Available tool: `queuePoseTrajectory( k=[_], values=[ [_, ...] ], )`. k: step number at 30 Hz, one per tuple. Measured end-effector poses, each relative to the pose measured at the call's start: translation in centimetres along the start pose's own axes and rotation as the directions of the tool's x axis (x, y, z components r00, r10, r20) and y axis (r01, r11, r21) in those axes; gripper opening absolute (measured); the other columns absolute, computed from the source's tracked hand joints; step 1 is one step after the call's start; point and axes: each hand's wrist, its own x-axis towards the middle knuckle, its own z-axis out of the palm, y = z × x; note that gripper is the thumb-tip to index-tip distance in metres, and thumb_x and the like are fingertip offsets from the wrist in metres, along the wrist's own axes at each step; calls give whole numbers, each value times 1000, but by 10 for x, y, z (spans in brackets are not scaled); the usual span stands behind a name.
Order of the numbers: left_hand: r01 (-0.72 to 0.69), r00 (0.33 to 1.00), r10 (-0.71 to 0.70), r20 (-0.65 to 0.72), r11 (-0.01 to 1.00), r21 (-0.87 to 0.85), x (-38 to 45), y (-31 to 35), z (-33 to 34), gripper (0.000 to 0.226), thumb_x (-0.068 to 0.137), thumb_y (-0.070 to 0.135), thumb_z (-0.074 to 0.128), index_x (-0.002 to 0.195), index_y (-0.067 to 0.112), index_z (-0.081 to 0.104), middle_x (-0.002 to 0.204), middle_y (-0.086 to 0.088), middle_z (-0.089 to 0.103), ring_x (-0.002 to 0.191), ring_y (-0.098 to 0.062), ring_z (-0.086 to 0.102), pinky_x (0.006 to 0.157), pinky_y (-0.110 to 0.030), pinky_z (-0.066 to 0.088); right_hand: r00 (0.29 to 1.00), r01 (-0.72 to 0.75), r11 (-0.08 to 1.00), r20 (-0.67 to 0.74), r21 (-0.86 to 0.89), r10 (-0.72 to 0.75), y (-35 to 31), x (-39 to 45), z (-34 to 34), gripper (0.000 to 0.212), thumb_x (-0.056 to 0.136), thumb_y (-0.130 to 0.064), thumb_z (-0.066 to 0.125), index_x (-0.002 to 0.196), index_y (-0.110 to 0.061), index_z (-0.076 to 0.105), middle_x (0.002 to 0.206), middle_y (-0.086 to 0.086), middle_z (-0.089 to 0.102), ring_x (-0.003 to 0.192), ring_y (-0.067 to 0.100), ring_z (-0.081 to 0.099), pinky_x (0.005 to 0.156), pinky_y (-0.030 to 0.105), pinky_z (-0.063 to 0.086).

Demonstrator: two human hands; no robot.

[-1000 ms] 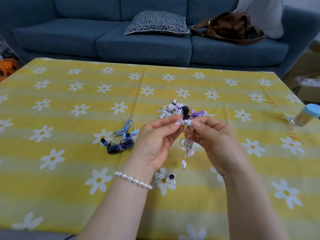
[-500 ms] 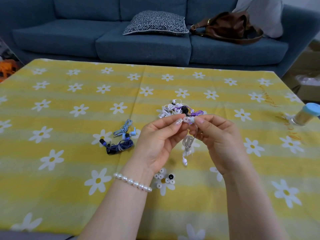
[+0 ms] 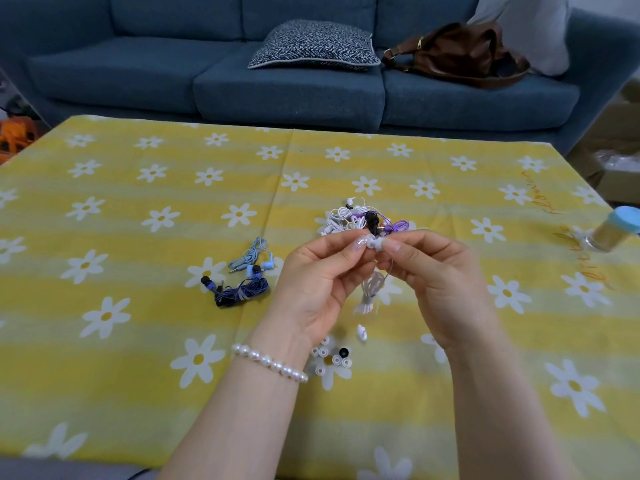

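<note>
Over tablecloth (image 3: 138, 341), left hand (image 3: 317, 282), right hand (image 3: 440, 282) — pinching earbud (image 3: 375, 243) (white)

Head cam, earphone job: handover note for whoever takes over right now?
Left hand and right hand: both pinch the white earphone at its bud, above the table; its cable hangs coiled below.
Loose ear tips lie under the hands; tangled pile just beyond them.
Done, apparently: light blue set and dark blue set, coiled at the left.
Left: likely finish this bud's tip, then the pile.
</note>
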Motion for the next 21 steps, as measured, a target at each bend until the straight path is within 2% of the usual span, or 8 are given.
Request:
queuePoseTrajectory(
  k=[5, 10, 16, 21],
  values=[
    [1, 1000, -1, 11, 1000, 0, 1, -1, 0, 16, 73, -6, 57, 73, 2, 71, 66, -6, 69, 58, -10, 65, 60, -19, 56, 999, 4, 999, -36, -35, -6, -1, -1, 2, 2, 66, -15, 75, 66, -16, 73, 64, 3, 68, 64, 16, 61, 67, 28, 48],
    [-12, 1000, 13, -11, 999, 31, 1, -3, -1, 16, 78, -7, 56, 82, 0, 69, 66, -5, 69, 59, -9, 65, 61, -19, 56, 995, 19, 996, -92, -87, -27, -1, -1, 5, 10, 77, -4, 67, 69, -10, 70, 63, 3, 69, 65, 14, 64, 65, 20, 52],
    [-83, 996, 85, -10, 989, 119, -1, -4, 0, 16, 81, -9, 53, 86, -1, 67, 61, -5, 69, 55, -11, 67, 60, -18, 55, 990, 29, 986, -130, -166, -51, -3, -2, 7, 7, 77, -5, 68, 70, -6, 69, 70, 15, 71, 71, 24, 67, 74, 29, 54],
    [-146, 988, 154, -26, 968, 205, -1, -6, 1, 17, 80, -10, 55, 84, 1, 68, 59, -4, 69, 56, -11, 67, 58, -17, 53, 991, 31, 981, -120, -193, -55, -3, -2, 8, 11, 78, -3, 68, 68, -5, 67, 64, 6, 71, 67, 21, 69, 67, 24, 54]
  ],
)
